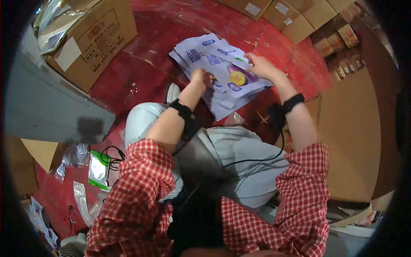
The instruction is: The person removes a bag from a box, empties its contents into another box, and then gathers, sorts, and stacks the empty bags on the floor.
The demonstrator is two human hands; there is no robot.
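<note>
A loose pile of white and purple printed packages [201,49] with fruit pictures lies on the red floor in front of my crossed legs. My left hand [202,79] is over the left-middle part of the pile, its fingers curled together; what they may hold is too small to make out. At the pile's right upper edge, my right hand [260,67] touches the top package, thumb and fingers at its edge. Black straps are around both wrists.
A cardboard box [100,40] stands at the upper left above a grey panel [55,100]. More boxes [295,19] line the upper right, and a large carton [351,137] is at the right. A green-edged packet [99,169] and cables lie at the lower left.
</note>
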